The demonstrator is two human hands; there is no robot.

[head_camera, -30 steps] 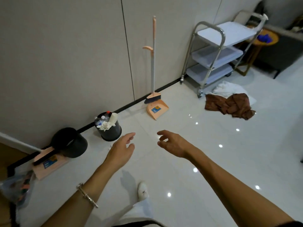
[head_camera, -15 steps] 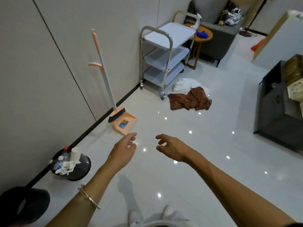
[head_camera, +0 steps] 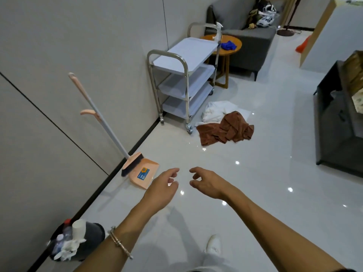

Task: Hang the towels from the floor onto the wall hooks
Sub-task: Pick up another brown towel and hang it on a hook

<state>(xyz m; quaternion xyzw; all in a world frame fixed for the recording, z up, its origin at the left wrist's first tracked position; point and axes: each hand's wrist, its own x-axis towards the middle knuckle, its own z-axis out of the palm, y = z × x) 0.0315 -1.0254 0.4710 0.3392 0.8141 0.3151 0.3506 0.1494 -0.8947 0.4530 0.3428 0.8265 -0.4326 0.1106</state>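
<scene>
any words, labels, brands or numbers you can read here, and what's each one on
Nothing here can be quoted as readable text.
Sticker on the dustpan: blue with an orange mark, print too small and blurred to read.
Bottles in the bin: too blurred to tell if they bear any print.
No other writing, number or sign shows in this view.

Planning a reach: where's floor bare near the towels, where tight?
Bare tile: from left hand and right hand up to brown towel; from it right to dark cabinet. Crowded: white towel by cart wheels; broom, dustpan at wall.
</scene>
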